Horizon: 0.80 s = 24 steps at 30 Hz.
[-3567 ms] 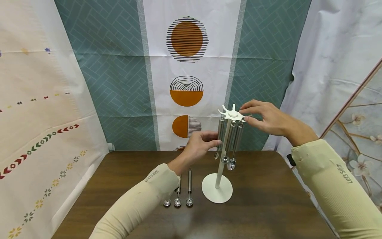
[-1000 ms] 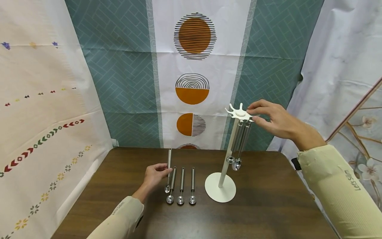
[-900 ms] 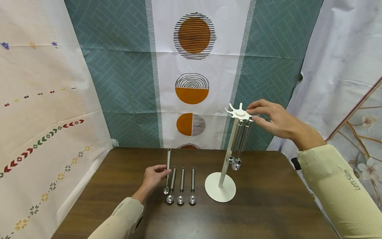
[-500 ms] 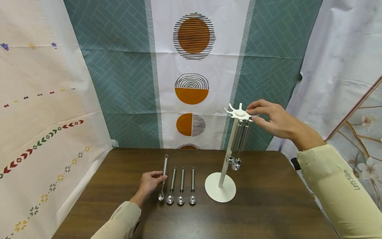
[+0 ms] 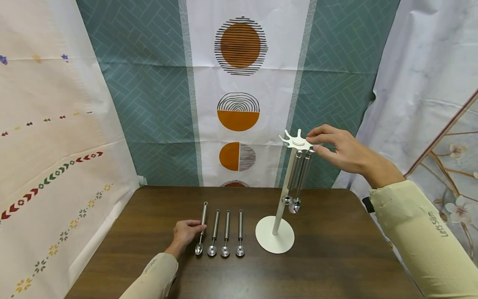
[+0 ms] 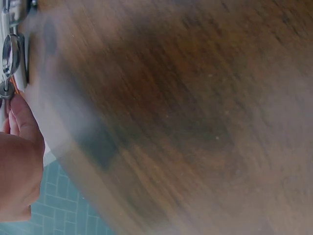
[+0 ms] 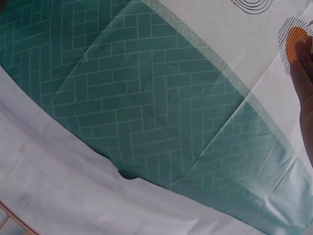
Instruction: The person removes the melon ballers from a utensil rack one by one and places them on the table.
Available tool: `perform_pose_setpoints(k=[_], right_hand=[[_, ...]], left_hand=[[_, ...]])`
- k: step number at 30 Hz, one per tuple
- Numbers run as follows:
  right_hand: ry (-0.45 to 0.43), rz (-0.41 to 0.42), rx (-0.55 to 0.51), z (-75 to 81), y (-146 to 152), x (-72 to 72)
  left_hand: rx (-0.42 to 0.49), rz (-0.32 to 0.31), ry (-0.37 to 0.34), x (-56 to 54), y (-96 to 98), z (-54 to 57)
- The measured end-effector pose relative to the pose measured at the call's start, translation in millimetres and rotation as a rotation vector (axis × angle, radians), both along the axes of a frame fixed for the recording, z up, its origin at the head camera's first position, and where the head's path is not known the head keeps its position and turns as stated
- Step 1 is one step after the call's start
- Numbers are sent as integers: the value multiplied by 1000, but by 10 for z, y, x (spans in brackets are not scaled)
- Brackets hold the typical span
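In the head view my left hand (image 5: 185, 233) pinches the handle of a steel melon baller (image 5: 198, 249) with an oval bowl, at the left end of a row on the table. Beside it lie three melon ballers with round bowls (image 5: 225, 251). The left wrist view shows the left hand (image 6: 22, 161) at the edge, by a shiny bowl (image 6: 11, 51). A white stand (image 5: 274, 245) has a hooked top (image 5: 298, 142), which my right hand (image 5: 337, 149) holds between thumb and fingers. Under those hooks hang more steel utensils (image 5: 293, 174), partly overlapping.
The dark wooden table (image 5: 328, 257) reaches back to a patterned cloth (image 5: 149, 124). Printed curtains hang at the left (image 5: 56, 199) and right (image 5: 422, 83). The stand rises right of the row.
The left hand has taken the oval-bowled melon baller off the stand and moved it left and down, beside the row. The right hand has stayed at the stand's top.
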State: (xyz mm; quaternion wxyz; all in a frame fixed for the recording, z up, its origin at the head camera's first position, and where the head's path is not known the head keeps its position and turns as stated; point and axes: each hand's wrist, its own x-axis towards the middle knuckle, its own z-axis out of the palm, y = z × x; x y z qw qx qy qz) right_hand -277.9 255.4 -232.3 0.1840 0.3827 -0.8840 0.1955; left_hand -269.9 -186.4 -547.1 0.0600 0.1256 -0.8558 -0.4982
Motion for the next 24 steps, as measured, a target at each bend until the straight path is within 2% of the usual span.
perform_pose_setpoints(k=[6,14,18,24], right_hand=[[-8,-2,4,1,10,7],[4,12,-12,-6,-5,4],[10,14,-19,-14,-3,2],[5,18,-19,-15,0,9]], left_hand=[[-10,20,-20,-34,-4,-60],[57,4,-39,-57,3,-129],[29,-15,-37,-66,14,-136],[-59,-32,-27,-91,18,-149]])
